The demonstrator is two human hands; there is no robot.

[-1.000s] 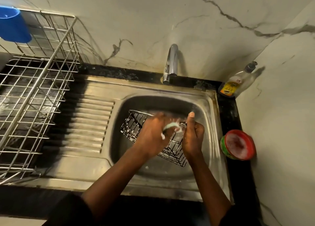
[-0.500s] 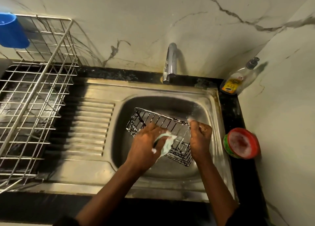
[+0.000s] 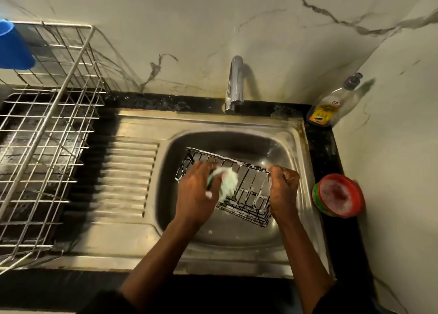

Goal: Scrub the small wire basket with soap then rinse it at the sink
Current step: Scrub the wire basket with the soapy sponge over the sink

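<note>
Upward crept left hand [image 3: 194, 196] with sponge [image 3: 228, 181] (right hand [image 3: 283, 190] grips wire basket [image 3: 247, 208]).

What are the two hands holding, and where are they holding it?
The left hand grips a soapy sponge; the right hand holds the wire basket by its right-hand top rim.

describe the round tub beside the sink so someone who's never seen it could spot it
Start at the steel sink, then look to the black counter strip along its right edge. The tub sits there, nearer than the clear pump bottle in the corner; it alone is low, round and red-rimmed, with green sides.
</note>
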